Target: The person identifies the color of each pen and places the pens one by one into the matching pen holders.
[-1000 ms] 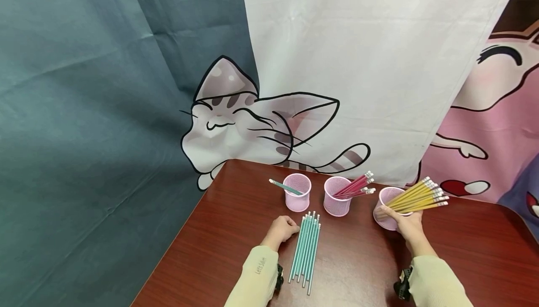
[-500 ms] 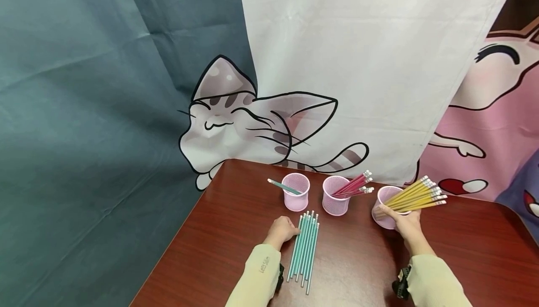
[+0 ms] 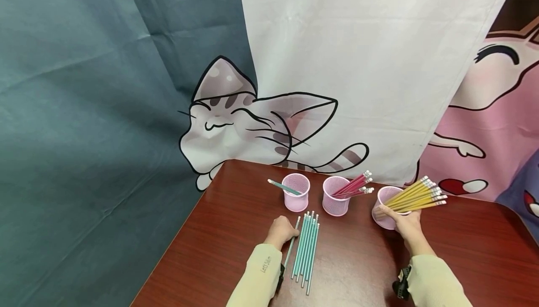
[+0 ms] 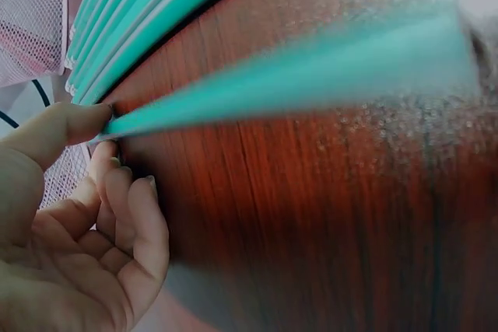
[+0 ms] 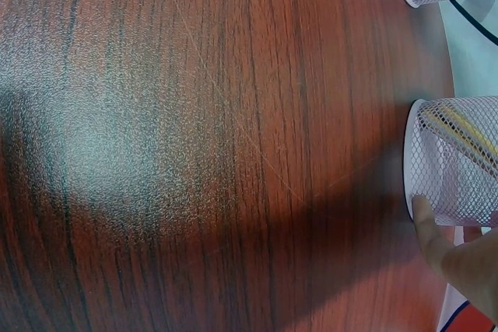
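While right hand (image 3: 407,226) grips yellow-pencil cup (image 5: 455,180), left hand (image 3: 281,232) pinches one teal pencil (image 4: 292,79), newly singled out, bunch (image 3: 306,251) at three o'clock.

Worktop (image 3: 345,260) is wood-grain, semi-gloss w/ fine pebbly texture, esp. where light hits. Teal pencils (image 3: 306,246) look v. smooth & shiny; pink cups (image 3: 336,207) are open mesh, metal or plastic unclear. Backdrop (image 3: 105,110) is creased cloth, mostly matt; sleeves (image 3: 256,279) look like soft matt fabric too.
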`<state>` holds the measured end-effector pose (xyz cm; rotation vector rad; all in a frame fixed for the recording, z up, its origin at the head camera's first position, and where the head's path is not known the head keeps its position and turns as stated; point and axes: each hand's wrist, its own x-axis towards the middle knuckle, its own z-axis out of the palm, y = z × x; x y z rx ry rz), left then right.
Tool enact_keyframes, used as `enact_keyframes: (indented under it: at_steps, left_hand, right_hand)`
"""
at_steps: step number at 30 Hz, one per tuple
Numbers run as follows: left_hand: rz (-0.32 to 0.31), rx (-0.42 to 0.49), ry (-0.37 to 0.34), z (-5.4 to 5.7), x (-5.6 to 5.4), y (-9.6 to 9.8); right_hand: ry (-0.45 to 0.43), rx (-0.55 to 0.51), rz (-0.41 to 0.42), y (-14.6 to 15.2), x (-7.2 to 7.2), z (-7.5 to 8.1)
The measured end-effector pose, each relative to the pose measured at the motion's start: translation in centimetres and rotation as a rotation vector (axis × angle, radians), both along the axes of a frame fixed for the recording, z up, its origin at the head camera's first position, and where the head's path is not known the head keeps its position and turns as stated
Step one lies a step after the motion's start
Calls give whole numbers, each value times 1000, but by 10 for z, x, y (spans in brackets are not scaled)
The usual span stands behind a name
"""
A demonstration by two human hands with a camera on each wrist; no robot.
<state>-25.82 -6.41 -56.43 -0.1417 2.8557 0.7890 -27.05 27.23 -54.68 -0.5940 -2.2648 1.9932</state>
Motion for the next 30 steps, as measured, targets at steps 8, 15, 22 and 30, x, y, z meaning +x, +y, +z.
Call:
enact_keyframes:
  at_steps: [8,15,22,30]
  left_hand:
    - [28,178,-74,1,0,-6]
    - [-45,377,-120,7,-4,-16]
    - [-174,525,-3,16,-11,-21]
    - [-140,686,66,29,-16,-21]
  right_hand:
    - [11,-1,3,-1,-1,-1]
    - [32,6,6,4,-4,-11]
    - [-5,-20,-1,-1,1,1]
    - [-4,-13,-1,-1,1,1]
